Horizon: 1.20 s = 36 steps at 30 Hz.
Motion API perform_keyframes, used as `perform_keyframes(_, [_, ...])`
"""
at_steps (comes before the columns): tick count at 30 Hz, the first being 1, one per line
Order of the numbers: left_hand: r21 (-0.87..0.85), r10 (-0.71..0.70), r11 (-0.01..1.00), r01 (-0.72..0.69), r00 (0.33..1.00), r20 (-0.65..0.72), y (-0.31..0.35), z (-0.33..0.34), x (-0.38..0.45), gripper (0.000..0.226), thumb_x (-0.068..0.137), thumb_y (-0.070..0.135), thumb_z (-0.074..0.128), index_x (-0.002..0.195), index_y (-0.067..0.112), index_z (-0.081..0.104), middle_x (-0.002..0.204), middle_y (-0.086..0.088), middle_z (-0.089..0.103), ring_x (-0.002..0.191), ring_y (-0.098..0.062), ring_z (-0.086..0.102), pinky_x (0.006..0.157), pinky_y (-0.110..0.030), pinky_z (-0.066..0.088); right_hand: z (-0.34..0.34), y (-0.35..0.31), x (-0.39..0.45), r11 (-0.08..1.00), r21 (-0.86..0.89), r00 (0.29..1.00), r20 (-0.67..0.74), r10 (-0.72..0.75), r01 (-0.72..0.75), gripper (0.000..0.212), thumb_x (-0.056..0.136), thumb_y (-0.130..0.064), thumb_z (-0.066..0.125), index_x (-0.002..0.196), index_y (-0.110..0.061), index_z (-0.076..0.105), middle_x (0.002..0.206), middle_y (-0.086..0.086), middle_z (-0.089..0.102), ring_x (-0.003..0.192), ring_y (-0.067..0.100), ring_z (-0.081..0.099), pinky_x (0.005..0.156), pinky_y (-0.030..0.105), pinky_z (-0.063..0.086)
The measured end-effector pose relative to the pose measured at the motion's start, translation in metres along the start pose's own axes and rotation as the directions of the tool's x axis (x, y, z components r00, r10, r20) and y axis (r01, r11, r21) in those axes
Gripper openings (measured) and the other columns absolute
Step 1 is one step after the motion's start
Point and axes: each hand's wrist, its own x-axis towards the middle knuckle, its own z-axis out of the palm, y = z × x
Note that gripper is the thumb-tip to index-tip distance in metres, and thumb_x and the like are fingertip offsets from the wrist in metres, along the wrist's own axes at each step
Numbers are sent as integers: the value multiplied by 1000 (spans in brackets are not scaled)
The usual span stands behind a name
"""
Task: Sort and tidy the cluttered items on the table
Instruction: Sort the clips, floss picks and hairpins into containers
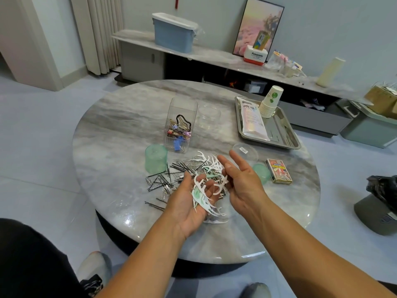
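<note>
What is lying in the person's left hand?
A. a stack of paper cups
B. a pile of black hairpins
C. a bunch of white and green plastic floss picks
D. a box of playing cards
C: the white and green plastic floss picks lie heaped on the upturned palm of the left hand, while the thin black metal hairpins lie on the round grey marble table.

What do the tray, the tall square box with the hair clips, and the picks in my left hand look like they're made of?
Tray: brushed metal, likely stainless steel, with a dull grey sheen. Tall square box: clear hard plastic, since the clips show through its ribbed walls. Picks on the left hand: thin moulded plastic, white and pale green, matte.
</note>
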Motion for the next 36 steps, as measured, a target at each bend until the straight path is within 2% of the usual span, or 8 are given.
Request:
perform_keyframes(9, [-42,111,993,-111,994,11,-2,3,1,60,104,49,40,128,-2,61,125,-21,68,111,-28,67,104,-38,49,8,7,-20,999,-2,998,-41,-46,46,32,91,8,67,121,-2,61,83,11,77,69,15,73,60,19,58])
perform_keyframes(13, [-37,170,985,-169,985,19,3,4,2,48,105,42,42,120,2,63,107,-17,73,89,-23,73,79,-32,61,14,8,-29,999,-46,999,38,-27,28,27,92,9,65,115,-4,63,89,12,78,79,20,76,63,23,60])
perform_keyframes(16, [16,205,979,-205,979,10,6,5,1,39,105,40,43,109,6,62,88,-12,72,71,-20,70,56,-29,58,16,7,-37,963,-254,986,160,-53,93,25,90,6,69,113,-6,69,97,13,78,84,22,75,67,27,61])
perform_keyframes(20, [28,263,965,-262,960,-96,15,0,7,23,106,22,47,115,8,63,79,-7,65,63,-14,61,54,-27,55,10,-5,-34,801,-496,942,206,-266,335,19,96,-10,67,111,-19,75,95,0,78,83,9,72,59,29,58])
perform_keyframes(23, [27,254,967,-253,961,-108,25,-2,6,17,106,18,49,112,11,63,74,-3,57,47,-6,43,40,-17,39,-18,-25,-7,444,-823,896,163,-412,354,22,96,-17,68,114,-27,74,103,-10,75,91,10,70,79,36,59])
perform_keyframes(28, [95,235,969,-228,969,-76,26,-4,1,21,105,14,49,124,18,59,74,-6,56,46,-7,37,36,-16,29,-63,-42,14,17,-998,995,-60,76,-61,28,76,-27,88,91,-8,73,75,7,67,64,23,57,66,33,53])
perform_keyframes(31, [109,188,977,-181,981,-56,23,-4,-1,20,106,20,49,122,14,60,72,-5,52,47,-7,37,36,-14,28,-63,-33,11,-25,-994,986,-108,124,-106,36,71,-33,91,68,-11,63,59,3,60,60,22,56,57,27,47])
perform_keyframes(36, [76,23,997,-22,1000,-10,17,-6,-4,30,103,40,51,93,13,57,70,-3,53,45,-7,40,33,-15,31,-60,-19,19,35,-997,997,-73,15,-73,66,65,-43,92,115,-16,59,110,3,61,103,28,64,86,38,55])
